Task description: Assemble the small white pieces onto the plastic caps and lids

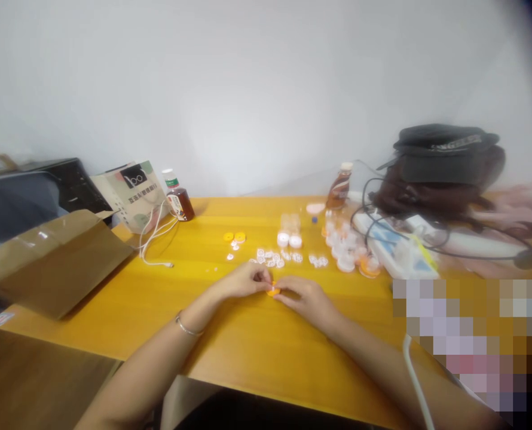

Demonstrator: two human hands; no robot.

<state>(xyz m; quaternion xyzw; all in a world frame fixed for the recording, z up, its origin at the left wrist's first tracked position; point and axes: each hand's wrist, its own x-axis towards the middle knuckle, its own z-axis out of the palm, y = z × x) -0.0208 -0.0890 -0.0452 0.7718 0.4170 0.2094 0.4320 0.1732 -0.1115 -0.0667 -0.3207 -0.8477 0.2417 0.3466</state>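
Closest to me, my left hand (243, 280) and right hand (304, 297) meet over the yellow table (248, 346), fingertips pinched shut on one small orange piece (273, 291) between them. It looks light, stiff and slick, so I judge the rim is the place to grip it. Beyond lie scattered white rings (275, 258) and two orange discs (234, 237), then a cluster of small cups (349, 251) and a brown bottle (179, 200).

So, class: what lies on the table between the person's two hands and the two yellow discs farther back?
In the head view, between the hands and the yellow discs lie small white round pieces on bare orange table.
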